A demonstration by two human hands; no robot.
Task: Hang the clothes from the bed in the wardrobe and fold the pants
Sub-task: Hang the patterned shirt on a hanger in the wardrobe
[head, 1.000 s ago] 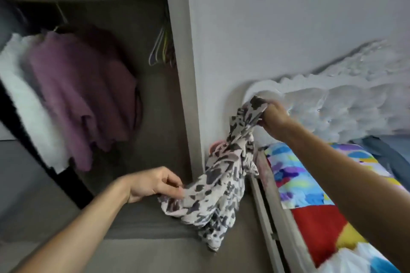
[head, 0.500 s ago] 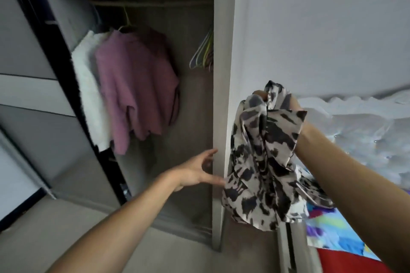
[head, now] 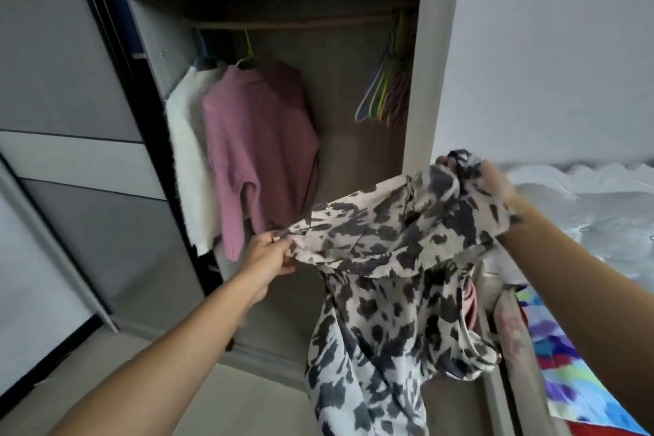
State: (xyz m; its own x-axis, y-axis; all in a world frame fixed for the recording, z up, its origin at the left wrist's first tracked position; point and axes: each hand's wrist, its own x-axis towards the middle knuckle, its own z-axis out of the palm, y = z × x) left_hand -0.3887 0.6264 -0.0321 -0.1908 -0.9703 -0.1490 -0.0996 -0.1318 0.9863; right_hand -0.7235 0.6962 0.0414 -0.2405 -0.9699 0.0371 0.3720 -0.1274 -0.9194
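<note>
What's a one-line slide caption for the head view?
Left hand and right hand hold a black-and-white garment spread before the open wardrobe, spare hangers inside.

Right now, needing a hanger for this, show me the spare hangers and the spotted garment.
spare hangers (head: 384, 95): head view, on the bunch's sloping arms.
spotted garment (head: 389, 234): head view, on the stretched middle.

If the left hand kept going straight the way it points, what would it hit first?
Likely the lower hem of the pink knitted sweater hanging in the grey wardrobe; the left hand, pinching the black-and-white patterned garment, points up towards it. Depth is unclear.
</note>
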